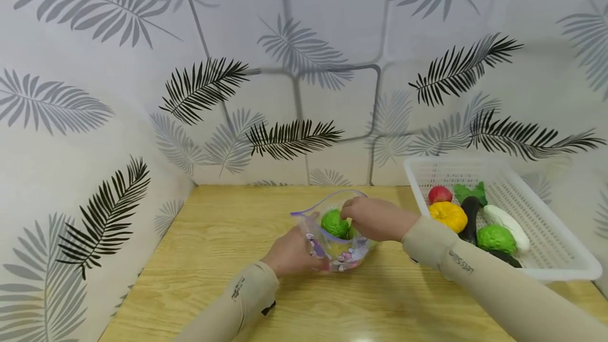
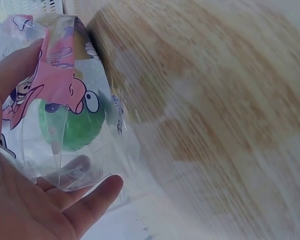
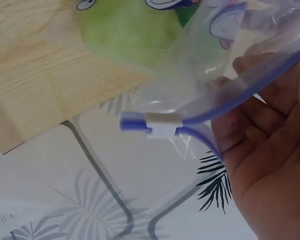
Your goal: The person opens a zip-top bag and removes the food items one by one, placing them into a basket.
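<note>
A clear zip bag (image 1: 349, 257) with cartoon prints and a purple zip edge stands on the wooden table, its mouth spread apart. My left hand (image 1: 296, 251) grips its left side, thumb on the front and fingers beneath in the left wrist view. A crinkled green cabbage (image 1: 334, 224) sits in the mouth. My right hand (image 1: 375, 217) reaches in there, fingertips right beside the cabbage and loosely bent; the right wrist view shows nothing in the palm. Through the plastic show a round green thing (image 2: 72, 125) and a light green one (image 3: 130, 32). The white zip slider (image 3: 163, 125) is at one end.
To the right, a white plastic basket (image 1: 546, 215) holds a yellow pumpkin (image 1: 447, 216), a red round vegetable (image 1: 439, 195), a dark eggplant (image 1: 470, 218), a long white vegetable (image 1: 507, 226), another green cabbage (image 1: 496, 239) and green leaves (image 1: 470, 192). A leaf-patterned wall covering (image 1: 332, 104) stands behind the table (image 1: 214, 226).
</note>
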Motion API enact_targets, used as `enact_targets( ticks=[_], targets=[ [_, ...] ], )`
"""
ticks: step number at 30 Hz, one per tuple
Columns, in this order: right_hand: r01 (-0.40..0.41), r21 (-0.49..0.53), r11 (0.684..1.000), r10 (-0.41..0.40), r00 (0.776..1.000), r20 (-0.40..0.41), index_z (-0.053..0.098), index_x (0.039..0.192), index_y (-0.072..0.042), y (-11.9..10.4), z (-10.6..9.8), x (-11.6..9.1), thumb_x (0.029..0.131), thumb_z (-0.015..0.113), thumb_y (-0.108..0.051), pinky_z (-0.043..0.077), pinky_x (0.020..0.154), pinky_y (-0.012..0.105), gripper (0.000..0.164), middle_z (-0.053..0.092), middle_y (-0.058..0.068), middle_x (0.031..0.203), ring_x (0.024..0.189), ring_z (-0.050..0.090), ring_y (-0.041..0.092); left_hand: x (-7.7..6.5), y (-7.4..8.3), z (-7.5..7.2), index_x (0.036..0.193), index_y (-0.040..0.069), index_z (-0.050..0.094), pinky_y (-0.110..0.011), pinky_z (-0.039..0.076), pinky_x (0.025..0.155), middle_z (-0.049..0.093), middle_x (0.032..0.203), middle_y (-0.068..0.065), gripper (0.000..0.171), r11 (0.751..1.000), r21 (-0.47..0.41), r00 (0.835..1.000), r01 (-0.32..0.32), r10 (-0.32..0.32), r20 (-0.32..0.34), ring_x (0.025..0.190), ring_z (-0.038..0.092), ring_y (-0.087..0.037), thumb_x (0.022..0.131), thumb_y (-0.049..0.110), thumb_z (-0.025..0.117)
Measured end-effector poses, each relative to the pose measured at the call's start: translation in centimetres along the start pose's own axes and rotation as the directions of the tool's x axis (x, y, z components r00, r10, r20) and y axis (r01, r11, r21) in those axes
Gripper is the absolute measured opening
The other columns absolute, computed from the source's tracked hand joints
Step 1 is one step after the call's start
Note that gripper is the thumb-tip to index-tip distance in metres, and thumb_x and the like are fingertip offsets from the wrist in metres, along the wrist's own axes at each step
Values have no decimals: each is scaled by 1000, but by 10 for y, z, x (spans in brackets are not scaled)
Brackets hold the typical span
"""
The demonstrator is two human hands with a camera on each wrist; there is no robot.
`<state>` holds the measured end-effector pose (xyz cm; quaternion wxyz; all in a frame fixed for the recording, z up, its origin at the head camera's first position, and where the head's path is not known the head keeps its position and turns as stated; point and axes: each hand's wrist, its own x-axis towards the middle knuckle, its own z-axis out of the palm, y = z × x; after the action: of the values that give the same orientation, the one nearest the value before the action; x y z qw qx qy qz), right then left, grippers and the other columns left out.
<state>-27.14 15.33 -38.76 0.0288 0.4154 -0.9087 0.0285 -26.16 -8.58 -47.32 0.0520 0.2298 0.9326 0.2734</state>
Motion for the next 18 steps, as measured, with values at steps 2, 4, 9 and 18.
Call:
enact_targets(
  ticks=[2, 4, 9, 18],
  targets=[
    [-9, -75, 997, 7, 1000, -16, 74, 101, -7, 0, 3, 2, 87, 62, 2, 57, 83, 37, 20, 71, 5, 103, 97, 65, 22, 1, 0, 1, 161, 17, 24, -37, 55, 88, 63, 133, 1, 120, 1000, 14, 1000, -8, 8, -10, 105, 64, -14, 66, 53, 89],
    [-15, -156, 988, 9, 999, -38, 74, 91, -9, 0, 6, 3, 86, 64, 2, 56, 72, 33, 16, 69, 2, 92, 87, 60, 19, 2, 1, 1, 160, 19, 26, -38, 55, 88, 61, 137, 1, 118, 999, 29, 1000, -14, 14, -20, 107, 64, -14, 66, 53, 89],
    [-36, -367, 930, -12, 991, -130, 70, 75, -12, -4, 17, 6, 79, 73, 2, 53, 60, 31, 15, 67, 0, 75, 78, 55, 18, 2, 4, 0, 157, 24, 34, -40, 54, 91, 59, 140, 3, 109, 998, 55, 999, -33, 34, -22, 116, 62, -15, 67, 52, 89],
    [-124, -532, 838, 91, 992, -87, 68, 66, -15, -18, 20, 15, 79, 78, -13, 50, 56, 31, 17, 68, 0, 72, 80, 58, 19, 2, 5, 0, 150, 26, 41, -38, 54, 90, 63, 130, 7, 101, 998, 51, 999, -33, 33, -10, 111, 62, -12, 66, 54, 89]
  ],
)
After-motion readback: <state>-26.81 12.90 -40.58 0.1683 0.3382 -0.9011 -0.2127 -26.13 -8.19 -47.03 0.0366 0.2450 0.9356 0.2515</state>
